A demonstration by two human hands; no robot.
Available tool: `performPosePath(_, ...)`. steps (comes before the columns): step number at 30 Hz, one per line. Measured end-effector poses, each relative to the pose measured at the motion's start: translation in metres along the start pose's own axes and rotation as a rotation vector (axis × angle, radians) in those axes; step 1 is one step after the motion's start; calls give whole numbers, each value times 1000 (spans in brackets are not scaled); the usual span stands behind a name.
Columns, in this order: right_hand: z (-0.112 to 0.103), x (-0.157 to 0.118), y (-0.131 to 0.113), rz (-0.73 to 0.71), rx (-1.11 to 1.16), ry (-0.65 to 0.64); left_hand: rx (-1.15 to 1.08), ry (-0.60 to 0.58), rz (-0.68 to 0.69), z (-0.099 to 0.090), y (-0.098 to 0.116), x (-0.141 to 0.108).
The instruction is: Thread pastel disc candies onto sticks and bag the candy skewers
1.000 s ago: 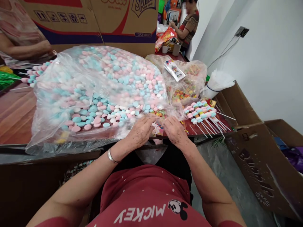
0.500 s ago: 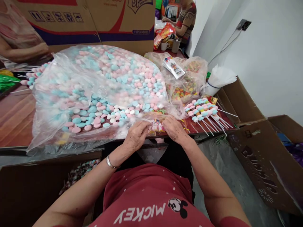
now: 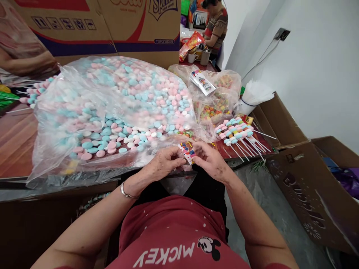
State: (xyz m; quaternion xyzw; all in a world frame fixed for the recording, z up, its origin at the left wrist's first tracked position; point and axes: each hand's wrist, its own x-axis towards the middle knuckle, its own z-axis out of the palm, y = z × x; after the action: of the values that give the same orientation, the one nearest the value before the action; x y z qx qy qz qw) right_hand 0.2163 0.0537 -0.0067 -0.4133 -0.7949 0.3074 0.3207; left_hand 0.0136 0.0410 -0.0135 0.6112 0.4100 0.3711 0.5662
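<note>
Between my two hands, at the table's front edge, is a small printed packaging bag [image 3: 186, 152] with a colourful pattern. My left hand [image 3: 164, 161] pinches its left side between thumb and fingers. Gripping the right side, my right hand [image 3: 210, 161] has its thumb in front and fingers curled behind. Just beyond my hands lies a large clear plastic bag [image 3: 84, 95] of pink, blue and white round marshmallows [image 3: 108, 132], some spilling from its opening. To the right of my right hand is a pile of marshmallow skewers [image 3: 234, 130] on white sticks.
Behind the skewers are a bag of colourful candies [image 3: 210, 111], a stack of printed bags [image 3: 202, 83] and a container of white sleeves [image 3: 255, 97]. A big cardboard box [image 3: 95, 33] stands at the back. One person sits at left, another [image 3: 216, 28] farther back.
The printed bag has been raised and tilted, and its pattern faces up more. My thumbs have come round onto its near side. The view has shifted slightly.
</note>
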Motion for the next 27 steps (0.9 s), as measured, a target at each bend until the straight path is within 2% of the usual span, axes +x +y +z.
performPosePath(2, 4, -1, -2, -8, 29, -18, 62, 27, 23, 2, -1, -3)
performPosePath(5, 10, 0, -4, -107, -45, 56, 196, 86, 102, 5, -5, -8)
performPosePath(8, 14, 0, -3, -161, -78, 78, 279, 108, 189, 5, -11, -12)
performPosePath(13, 16, 0, -4, -85, 22, 41, 266, 94, 248, 6, -20, -16)
performPosePath(19, 11, -1, -11, 177, 335, -104, 160, 111, 208, 8, -22, -16)
performPosePath(22, 11, -4, -12, 163, 297, -112, 49, 120, 146, 13, -25, -18)
performPosePath(27, 15, -6, -12, 64, 64, 9, -100, 153, 55, 20, -28, -20)
